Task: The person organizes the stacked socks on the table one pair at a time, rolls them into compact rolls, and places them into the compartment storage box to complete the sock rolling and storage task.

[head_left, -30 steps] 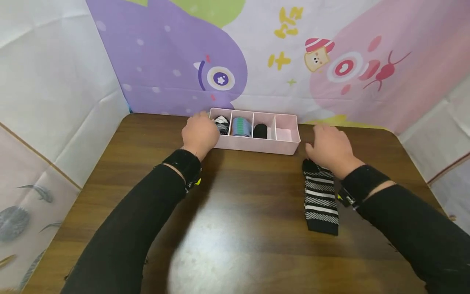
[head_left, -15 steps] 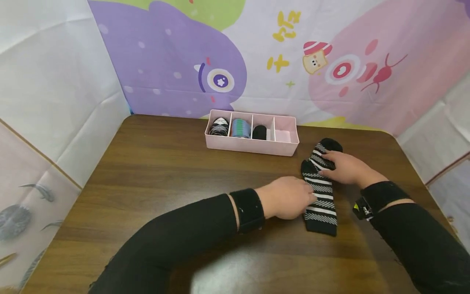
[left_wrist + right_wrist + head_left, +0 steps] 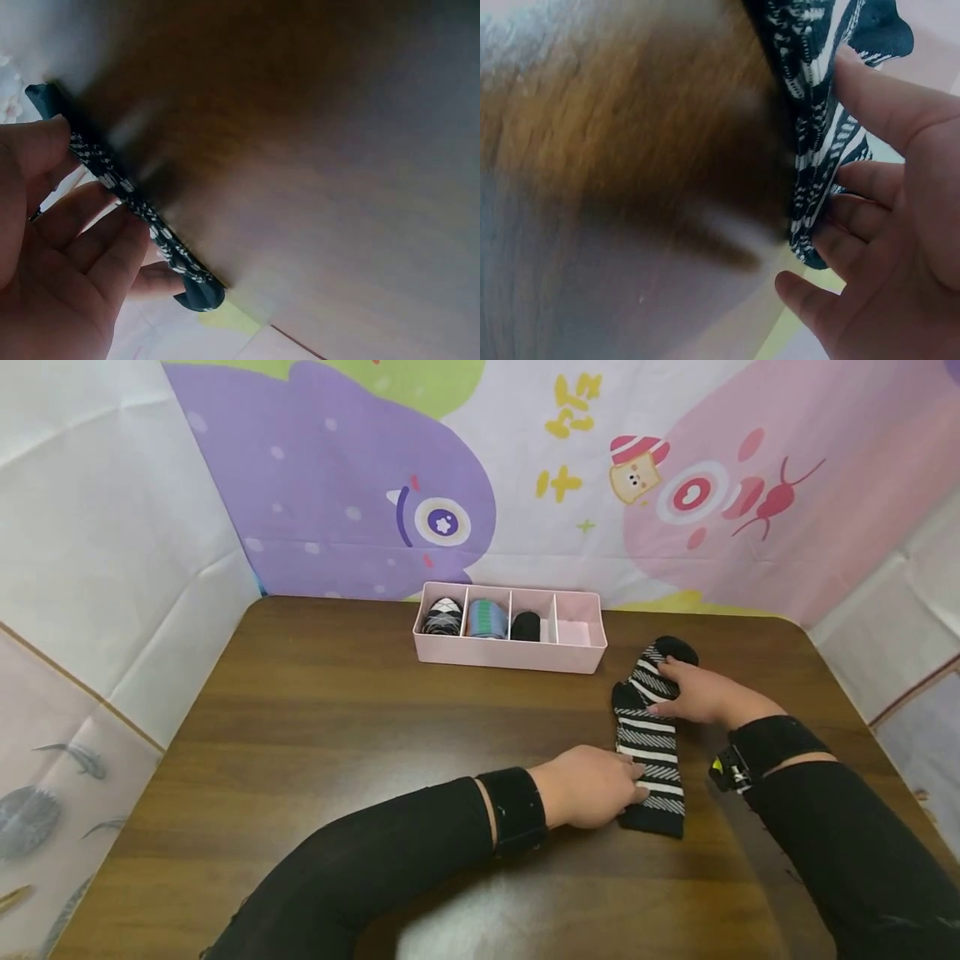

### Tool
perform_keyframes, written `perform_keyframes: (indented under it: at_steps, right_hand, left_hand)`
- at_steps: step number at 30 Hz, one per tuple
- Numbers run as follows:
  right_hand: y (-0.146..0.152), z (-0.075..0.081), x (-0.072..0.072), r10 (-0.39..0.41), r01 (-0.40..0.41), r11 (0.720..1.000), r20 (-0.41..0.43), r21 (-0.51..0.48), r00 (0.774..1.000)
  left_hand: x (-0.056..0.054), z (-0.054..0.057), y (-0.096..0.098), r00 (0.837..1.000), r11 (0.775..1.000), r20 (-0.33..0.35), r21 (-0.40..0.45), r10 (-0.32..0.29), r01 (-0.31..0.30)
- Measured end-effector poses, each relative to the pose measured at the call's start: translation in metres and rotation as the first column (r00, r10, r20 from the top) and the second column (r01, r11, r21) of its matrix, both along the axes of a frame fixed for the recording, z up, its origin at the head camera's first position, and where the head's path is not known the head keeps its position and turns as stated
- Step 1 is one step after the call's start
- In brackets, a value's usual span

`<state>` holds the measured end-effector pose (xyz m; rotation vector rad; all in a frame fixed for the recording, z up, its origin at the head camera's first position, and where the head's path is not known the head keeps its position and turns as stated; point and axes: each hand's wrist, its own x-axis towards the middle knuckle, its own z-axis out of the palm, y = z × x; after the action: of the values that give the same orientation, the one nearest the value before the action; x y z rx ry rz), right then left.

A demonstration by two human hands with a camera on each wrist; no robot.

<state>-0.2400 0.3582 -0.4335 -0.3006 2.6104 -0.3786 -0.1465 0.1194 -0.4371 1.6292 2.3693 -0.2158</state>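
A black sock with white and grey stripes [image 3: 649, 752] lies flat on the wooden table, its foot end bent toward the back right. My left hand [image 3: 596, 785] rests on its lower leg part from the left side. Near the heel and foot, my right hand [image 3: 708, 693] touches it from the right. In the left wrist view the fingers [image 3: 112, 262] lie against the sock [image 3: 142, 206] without closing round it. The right wrist view has the thumb and loosely extended fingers [image 3: 859, 217] touching the sock's edge [image 3: 810, 142].
A pink divided box [image 3: 510, 653] stands at the back of the table [image 3: 360, 718]. It holds a black-and-white argyle roll [image 3: 443, 617], a blue-green striped roll [image 3: 487, 619] and a black roll [image 3: 526, 627]. Behind hangs a cartoon-printed cloth [image 3: 525, 527].
My left hand has come from the box's left end down to the sock's leg. The right hand has moved from beside the box onto the sock's foot part. The sock stays in place.
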Motion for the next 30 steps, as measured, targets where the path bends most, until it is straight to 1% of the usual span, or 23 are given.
perform_keyframes:
  at_steps: [4, 7, 13, 16, 21, 23, 26, 30]
  right_hand:
    - [-0.004, 0.000, 0.005, -0.004, 0.004, 1.000, -0.010, 0.011, 1.000]
    - [-0.005, -0.001, 0.011, -0.005, 0.005, 1.000, -0.024, 0.017, 1.000]
    - [-0.010, 0.000, 0.027, -0.001, 0.001, 1.000, -0.020, 0.007, 1.000]
    - [-0.017, 0.003, 0.034, 0.017, -0.017, 0.999, -0.027, 0.033, 0.999]
    - [-0.037, 0.007, 0.047, 0.073, -0.067, 0.988, -0.037, 0.138, 0.997]
    - [-0.047, 0.010, 0.054, 0.095, -0.087, 0.981, -0.037, 0.173, 0.995]
    - [-0.061, 0.014, 0.061, 0.123, -0.114, 0.971, -0.030, 0.212, 0.992]
    - [-0.080, 0.017, 0.068, 0.162, -0.153, 0.963, -0.022, 0.221, 0.987]
  left_hand:
    - [0.006, 0.001, -0.003, 1.000, 1.000, -0.012, -0.001, 0.007, -0.007]
    - [0.011, 0.001, -0.005, 1.000, 1.000, -0.030, -0.014, 0.004, -0.005]
    - [0.024, 0.003, -0.012, 0.998, 0.999, -0.054, -0.046, -0.016, 0.014]
    - [0.031, 0.005, -0.017, 0.996, 0.998, -0.077, -0.045, -0.034, 0.031]
    - [0.046, 0.008, -0.027, 0.989, 0.997, -0.130, -0.027, -0.072, 0.069]
    - [0.053, 0.009, -0.031, 0.983, 0.996, -0.159, -0.001, -0.087, 0.088]
    - [0.064, 0.012, -0.037, 0.977, 0.993, -0.186, 0.042, -0.101, 0.110]
    - [0.075, 0.018, -0.044, 0.977, 0.990, -0.180, 0.069, -0.112, 0.126]
